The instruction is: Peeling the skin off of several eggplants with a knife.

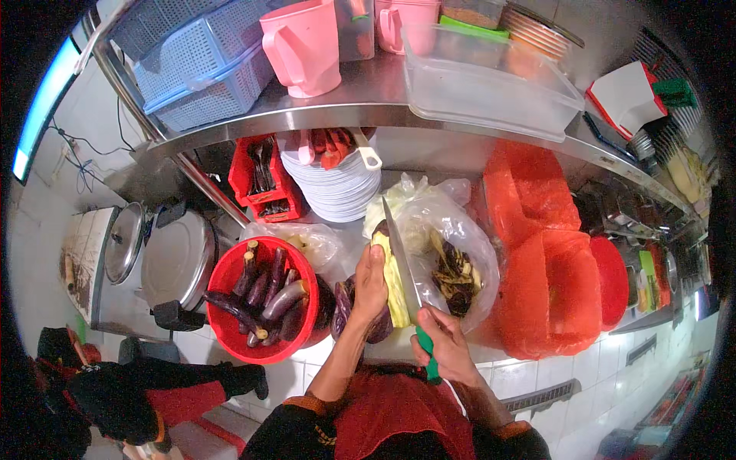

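My left hand (371, 284) grips a peeled eggplant (394, 282) with pale yellow flesh and a dark patch at its far tip. In my right hand (447, 346) is the green handle (426, 351) of a long kitchen knife, its blade (404, 261) pointing away from me along the eggplant's right side. I cannot tell whether the blade touches the flesh. Right of the knife, a clear plastic bag (486, 259) stands open with dark peelings (454, 276) inside. Unpeeled purple eggplants (343, 305) lie partly hidden behind my left hand.
At left, a red bucket (313, 322) holds several whole eggplants (259, 290). Stacked white plates (339, 195) and a red cutlery box (244, 192) stand behind. Red plastic-lined containers (523, 305) stand at right. A steel shelf (368, 113) spans overhead. Another person (121, 397) is at lower left.
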The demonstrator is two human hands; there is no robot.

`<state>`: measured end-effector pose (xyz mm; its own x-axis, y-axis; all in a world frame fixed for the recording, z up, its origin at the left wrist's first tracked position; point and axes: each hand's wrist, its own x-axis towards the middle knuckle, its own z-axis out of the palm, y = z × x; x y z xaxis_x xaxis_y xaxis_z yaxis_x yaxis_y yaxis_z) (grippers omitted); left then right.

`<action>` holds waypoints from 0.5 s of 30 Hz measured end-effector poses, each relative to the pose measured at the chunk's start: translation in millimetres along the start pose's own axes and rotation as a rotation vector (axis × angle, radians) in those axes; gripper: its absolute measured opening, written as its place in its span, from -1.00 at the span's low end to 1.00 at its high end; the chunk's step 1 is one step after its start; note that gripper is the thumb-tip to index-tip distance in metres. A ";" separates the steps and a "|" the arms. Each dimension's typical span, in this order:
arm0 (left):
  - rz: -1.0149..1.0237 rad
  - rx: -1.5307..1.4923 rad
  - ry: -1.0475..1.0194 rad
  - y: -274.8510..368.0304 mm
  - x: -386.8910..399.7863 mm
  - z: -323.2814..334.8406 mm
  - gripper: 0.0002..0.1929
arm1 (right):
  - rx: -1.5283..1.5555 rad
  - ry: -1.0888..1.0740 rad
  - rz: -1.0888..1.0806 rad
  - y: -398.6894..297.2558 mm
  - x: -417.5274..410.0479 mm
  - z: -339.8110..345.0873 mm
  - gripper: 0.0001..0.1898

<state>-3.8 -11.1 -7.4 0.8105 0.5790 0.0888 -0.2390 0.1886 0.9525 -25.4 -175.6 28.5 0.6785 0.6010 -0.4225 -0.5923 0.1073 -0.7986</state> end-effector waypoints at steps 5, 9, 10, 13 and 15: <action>0.062 0.448 -0.027 -9.7 -15.8 1.6 -0.64 | -0.191 0.117 -0.213 -2.1 -1.3 5.8 -0.72; -0.083 0.419 -0.174 10.2 -24.0 7.8 -0.65 | -0.212 0.119 -0.240 -1.0 1.1 3.0 -0.72; -0.084 0.419 -0.175 8.3 -24.3 6.1 -0.65 | -0.194 0.125 -0.244 0.7 2.7 2.1 -0.73; -0.096 0.411 -0.236 -8.0 -21.9 -5.8 -0.67 | -0.141 0.099 -0.192 -3.3 1.0 1.6 -0.74; -0.292 0.087 -0.273 -16.6 -20.8 -13.8 -0.68 | -0.104 0.071 -0.137 -10.6 -2.2 2.8 -0.73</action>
<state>-24.0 -15.4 -29.1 0.9526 0.2767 -0.1263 0.0590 0.2391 0.9692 -21.8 -175.8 39.0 0.7807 0.5287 -0.3333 -0.4471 0.0998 -0.8889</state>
